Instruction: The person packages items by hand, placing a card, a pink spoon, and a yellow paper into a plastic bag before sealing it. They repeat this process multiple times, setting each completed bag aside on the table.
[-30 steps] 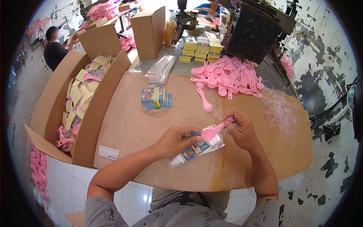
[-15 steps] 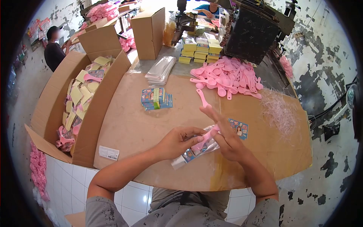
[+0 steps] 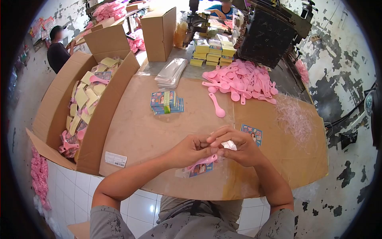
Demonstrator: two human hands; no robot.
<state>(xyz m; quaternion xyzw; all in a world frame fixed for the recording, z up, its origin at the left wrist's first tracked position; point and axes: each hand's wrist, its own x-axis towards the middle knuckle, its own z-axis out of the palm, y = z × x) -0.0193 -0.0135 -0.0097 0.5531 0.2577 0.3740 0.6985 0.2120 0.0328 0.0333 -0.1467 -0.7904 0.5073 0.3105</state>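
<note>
- Left of both hands: cardboard box (image 3: 115,99), crinkly packets (image 3: 81,97).
- Left hand (image 3: 193,151): pinching thin clear bag (image 3: 229,145).
- Below its fingertips: smooth pink spoon (image 3: 207,160), printed card (image 3: 201,169).
- Right hand (image 3: 240,148): curved over bag; cannot tell if gripping.
- Beneath hands: flat brown cardboard sheet (image 3: 149,139).
- Far right: flaking wall (image 3: 346,67).

Bright bkgd, floor (image 3: 135,208) glare, fisheye warp w/ blk corners.

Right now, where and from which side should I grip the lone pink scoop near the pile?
Probably pinch the lone pink scoop mid-handle, across its narrow width, coming from the near side: its bowl end lies nearest, while the scoop pile sits just past the handle's far end.
</note>
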